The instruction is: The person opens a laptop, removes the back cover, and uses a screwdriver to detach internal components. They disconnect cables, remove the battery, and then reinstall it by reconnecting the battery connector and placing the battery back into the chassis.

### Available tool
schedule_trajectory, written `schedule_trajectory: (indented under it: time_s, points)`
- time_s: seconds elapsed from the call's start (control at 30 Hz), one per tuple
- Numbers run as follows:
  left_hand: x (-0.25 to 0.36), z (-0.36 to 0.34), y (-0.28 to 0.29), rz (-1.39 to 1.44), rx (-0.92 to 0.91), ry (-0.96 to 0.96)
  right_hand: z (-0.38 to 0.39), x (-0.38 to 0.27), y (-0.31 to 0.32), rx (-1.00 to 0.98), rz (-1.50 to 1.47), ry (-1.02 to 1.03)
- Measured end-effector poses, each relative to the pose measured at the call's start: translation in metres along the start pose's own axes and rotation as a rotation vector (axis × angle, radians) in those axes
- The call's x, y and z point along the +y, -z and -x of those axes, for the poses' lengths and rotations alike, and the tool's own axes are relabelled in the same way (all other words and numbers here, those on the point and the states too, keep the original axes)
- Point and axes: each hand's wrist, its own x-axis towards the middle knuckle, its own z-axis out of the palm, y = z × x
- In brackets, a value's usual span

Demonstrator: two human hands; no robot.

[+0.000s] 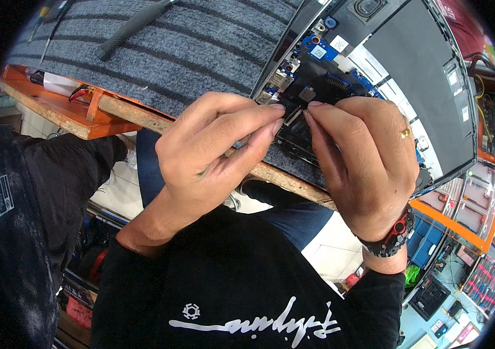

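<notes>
Head view: at left, a dark-handled tool (134,29) is laid on the grey striped mat (201,55). Index finger and thumb of the left hand (209,142) are brought close together inside the opened laptop (416,70); what is pinched, if anything, cannot be told. Its blue circuit board (318,52) is already uncovered; closing up is apparently left. By the right hand (369,154), similarly bunched, the contact spot is partly hidden. Orange-edged trays (494,203) are seen beyond.
</notes>
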Motion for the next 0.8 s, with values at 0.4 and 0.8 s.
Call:
schedule_trajectory:
  time_s: [0.4, 0.8]
  points:
    - [0.001, 0.0021, 0.001, 0.021, -0.002, 0.0, 0.0002, -0.0042, 0.0002, 0.005, -0.005, -0.01]
    - [-0.0021, -0.0001, -0.0007, -0.015, -0.009, -0.026, -0.0002, 0.0003, -0.0013, 0.015, -0.007, -0.002]
